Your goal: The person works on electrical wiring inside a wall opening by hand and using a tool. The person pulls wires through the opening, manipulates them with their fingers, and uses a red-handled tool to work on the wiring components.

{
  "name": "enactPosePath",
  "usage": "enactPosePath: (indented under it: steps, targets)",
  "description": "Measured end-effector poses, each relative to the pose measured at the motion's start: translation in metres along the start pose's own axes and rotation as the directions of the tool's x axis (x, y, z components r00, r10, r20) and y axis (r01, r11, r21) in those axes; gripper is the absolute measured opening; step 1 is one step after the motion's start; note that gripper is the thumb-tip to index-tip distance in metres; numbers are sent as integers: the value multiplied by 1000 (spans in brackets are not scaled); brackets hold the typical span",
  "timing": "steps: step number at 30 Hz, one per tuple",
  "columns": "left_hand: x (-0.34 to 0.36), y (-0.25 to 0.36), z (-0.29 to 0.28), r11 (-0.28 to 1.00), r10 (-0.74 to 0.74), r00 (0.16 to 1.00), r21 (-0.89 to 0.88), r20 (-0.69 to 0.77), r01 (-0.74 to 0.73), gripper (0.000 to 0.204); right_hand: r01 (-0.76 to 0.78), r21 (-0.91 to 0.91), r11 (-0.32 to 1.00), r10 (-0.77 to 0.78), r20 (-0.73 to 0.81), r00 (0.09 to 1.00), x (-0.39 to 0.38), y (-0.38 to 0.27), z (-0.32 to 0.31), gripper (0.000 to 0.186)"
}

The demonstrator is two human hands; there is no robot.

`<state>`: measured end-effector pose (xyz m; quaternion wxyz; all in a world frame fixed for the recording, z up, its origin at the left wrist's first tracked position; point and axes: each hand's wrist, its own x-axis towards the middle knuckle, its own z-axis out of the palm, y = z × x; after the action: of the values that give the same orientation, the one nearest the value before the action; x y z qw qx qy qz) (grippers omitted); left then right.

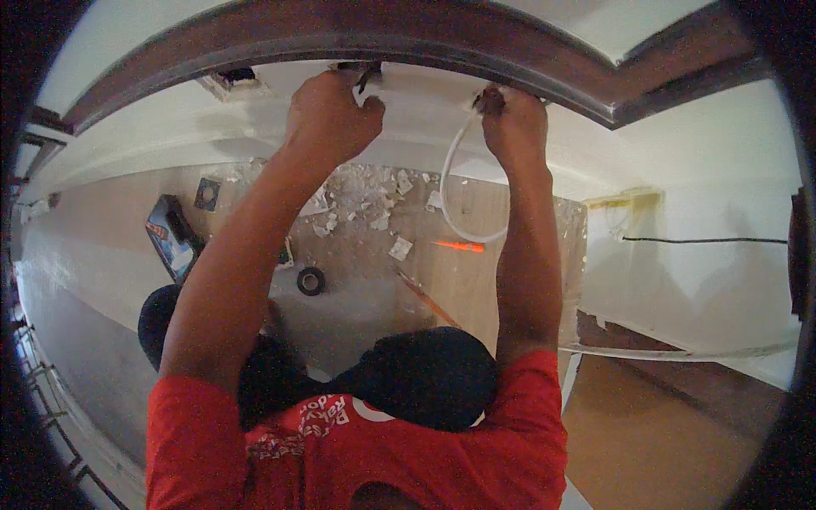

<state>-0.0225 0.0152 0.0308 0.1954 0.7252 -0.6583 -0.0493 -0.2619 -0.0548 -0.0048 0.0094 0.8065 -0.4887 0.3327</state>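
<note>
My left hand [331, 115] reaches up to a dark opening [357, 70] in the white wall beneath the dark brown beam, its fingers curled by a thin dark piece; what they hold is unclear. My right hand [517, 123] is closed at another dark spot [489, 100] farther right, its grip partly hidden. A loop of white cable [450, 212] hangs beside that hand and passes behind my forearm. A square opening [236, 81] shows left of my left hand.
Below are a wooden surface [535, 289] with white debris, black tape roll [311, 280], black case [170, 235], square plate [207, 194], orange pointed tool [461, 246] and long orange-brown strip [421, 293]. A dark cable [705, 241] runs along the right wall. The dark beam [382, 44] crosses overhead.
</note>
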Motion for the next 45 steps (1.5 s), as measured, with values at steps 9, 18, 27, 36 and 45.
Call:
enactPosePath:
  steps: [9, 18, 27, 36, 45]
  targets:
    - [0, -2, -5, 994, 75, 996, 83, 38, -78, 40, 20, 257, 966, -27, 24, 999, 3, 11, 3, 12]
    - [10, 15, -3, 997, -31, 996, 61, -89, 36, 20, -120, 263, 957, 59, 229, 972, 1, 12, -12, 22]
    - [12, 4, -9, 992, 24, 1000, 125, -10, -22, 22, -314, 264, 912, 326, -2, 945, -53, -10, -21, 23]
    - [-4, 11, -22, 977, -112, 987, 196, 117, 88, 34, -121, 116, 986, 117, 42, 992, -23, 6, -25, 26]
    - [7, -21, -4, 991, -16, 981, 136, 196, -11, 36, -429, 426, 797, 529, -148, 836, -92, 26, 4, 23]
